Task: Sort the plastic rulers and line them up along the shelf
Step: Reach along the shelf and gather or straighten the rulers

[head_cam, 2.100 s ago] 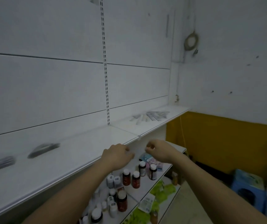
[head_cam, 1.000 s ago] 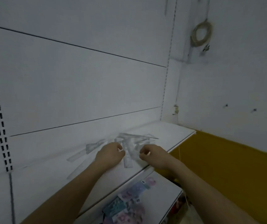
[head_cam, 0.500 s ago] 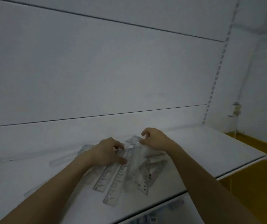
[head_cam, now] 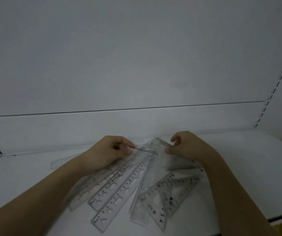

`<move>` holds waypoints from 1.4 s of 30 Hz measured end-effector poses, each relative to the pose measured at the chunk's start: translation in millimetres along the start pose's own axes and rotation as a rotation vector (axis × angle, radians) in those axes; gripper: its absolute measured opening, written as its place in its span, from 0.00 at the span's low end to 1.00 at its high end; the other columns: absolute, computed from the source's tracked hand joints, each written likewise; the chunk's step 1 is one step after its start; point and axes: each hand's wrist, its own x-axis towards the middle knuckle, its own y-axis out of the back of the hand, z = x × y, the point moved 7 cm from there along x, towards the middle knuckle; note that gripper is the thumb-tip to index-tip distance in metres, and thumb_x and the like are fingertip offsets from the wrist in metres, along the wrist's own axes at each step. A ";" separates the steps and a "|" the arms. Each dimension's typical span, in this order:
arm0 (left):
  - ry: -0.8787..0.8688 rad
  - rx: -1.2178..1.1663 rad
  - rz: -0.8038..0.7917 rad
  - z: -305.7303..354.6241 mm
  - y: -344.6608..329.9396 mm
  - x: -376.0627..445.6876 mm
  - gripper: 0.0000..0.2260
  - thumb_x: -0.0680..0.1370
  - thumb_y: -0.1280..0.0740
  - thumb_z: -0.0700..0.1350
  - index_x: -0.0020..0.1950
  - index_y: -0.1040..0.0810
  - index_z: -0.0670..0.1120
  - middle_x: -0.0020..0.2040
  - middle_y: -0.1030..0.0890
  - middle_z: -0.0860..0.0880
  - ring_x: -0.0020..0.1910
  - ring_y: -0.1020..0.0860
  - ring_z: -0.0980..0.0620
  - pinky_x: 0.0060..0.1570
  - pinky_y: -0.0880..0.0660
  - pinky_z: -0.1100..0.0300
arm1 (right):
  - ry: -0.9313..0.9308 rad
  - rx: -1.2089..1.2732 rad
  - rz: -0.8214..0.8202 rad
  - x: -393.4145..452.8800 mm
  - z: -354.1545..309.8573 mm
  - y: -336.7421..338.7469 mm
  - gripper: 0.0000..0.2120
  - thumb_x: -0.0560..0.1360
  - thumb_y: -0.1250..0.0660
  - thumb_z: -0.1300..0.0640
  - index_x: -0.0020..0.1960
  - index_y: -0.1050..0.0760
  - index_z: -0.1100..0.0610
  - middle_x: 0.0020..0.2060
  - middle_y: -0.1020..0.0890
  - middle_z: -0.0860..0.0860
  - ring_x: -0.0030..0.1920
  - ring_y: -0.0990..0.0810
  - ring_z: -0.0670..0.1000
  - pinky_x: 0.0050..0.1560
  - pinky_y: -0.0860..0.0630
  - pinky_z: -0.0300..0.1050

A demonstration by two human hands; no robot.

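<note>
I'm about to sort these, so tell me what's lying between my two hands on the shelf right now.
In the head view, the far ends of the fanned clear rulers lie between the left hand and right hand, on the white shelf.

The long clear ruler (head_cam: pixel 119 195) at the front of the pile carries a printed scale: 1, 2, 3 near its close end, then 6, 7, 8, 9, 10, 11, 12, 13, 14 farther up. The ruler beside it (head_cam: pixel 110 186) shows a 2. The triangular set square (head_cam: pixel 162 200) reads 2, 3, 4 along its edges and 90 near its top corner.
</note>
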 end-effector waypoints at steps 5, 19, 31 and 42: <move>0.016 -0.117 0.080 3.8 9.1 -4.2 0.07 0.80 0.36 0.39 0.50 0.18 0.43 0.39 0.16 0.46 0.34 0.25 0.49 0.35 0.30 0.59 | 0.000 0.036 0.044 2.7 2.6 2.6 0.17 0.68 0.22 0.50 0.51 0.22 0.56 0.47 0.22 0.50 0.48 0.22 0.50 0.49 0.27 0.42; 0.020 -0.013 0.169 4.1 18.6 -5.0 0.11 0.74 0.28 0.47 0.54 0.25 0.53 0.45 0.25 0.48 0.31 0.26 0.54 0.32 0.30 0.64 | 0.161 0.378 0.245 10.6 -7.3 12.3 0.07 0.79 0.40 0.65 0.45 0.26 0.57 0.35 0.20 0.51 0.31 0.22 0.49 0.29 0.27 0.40; -0.100 0.501 0.324 19.8 38.4 -15.4 0.20 0.74 0.30 0.56 0.63 0.28 0.52 0.57 0.28 0.54 0.41 0.24 0.58 0.40 0.30 0.69 | 0.237 0.355 0.138 1.2 -33.2 -3.9 0.17 0.73 0.28 0.47 0.57 0.29 0.51 0.39 0.25 0.48 0.37 0.26 0.46 0.37 0.30 0.40; 0.063 0.675 0.426 7.0 149.6 -159.2 0.22 0.72 0.30 0.60 0.60 0.23 0.49 0.51 0.22 0.55 0.41 0.25 0.59 0.45 0.29 0.64 | 0.422 0.174 -0.050 -67.8 -170.6 -58.2 0.23 0.72 0.27 0.46 0.63 0.28 0.52 0.46 0.23 0.48 0.43 0.25 0.46 0.41 0.30 0.36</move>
